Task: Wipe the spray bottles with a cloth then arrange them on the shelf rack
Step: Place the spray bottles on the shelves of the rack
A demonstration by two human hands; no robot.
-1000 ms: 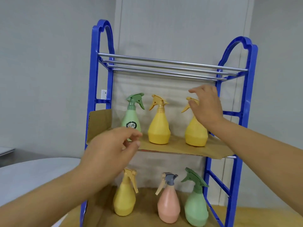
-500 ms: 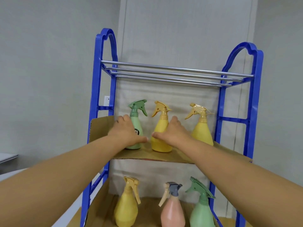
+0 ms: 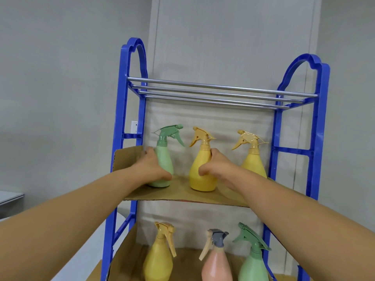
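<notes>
A blue shelf rack (image 3: 318, 138) stands before me with cardboard (image 3: 182, 194) lining its middle tier. On that tier stand a green spray bottle (image 3: 165, 159), a yellow spray bottle (image 3: 199, 169) in the middle and a second yellow bottle (image 3: 253, 161) at the right. My left hand (image 3: 151, 169) grips the green bottle's body from its left side. My right hand (image 3: 217, 169) grips the middle yellow bottle from its right side. Both bottles stand upright on the cardboard. No cloth is in view.
The lower tier holds a yellow bottle (image 3: 159, 258), a pink bottle with a grey head (image 3: 216, 262) and a green bottle (image 3: 253, 262). The top tier is bare metal rods (image 3: 221, 92). A pale wall is behind; a white table edge (image 3: 10, 196) shows at the far left.
My right hand left the right yellow bottle and moved to the middle one. My left hand went forward to the green bottle. Both hands now wrap the bottles' bodies.
</notes>
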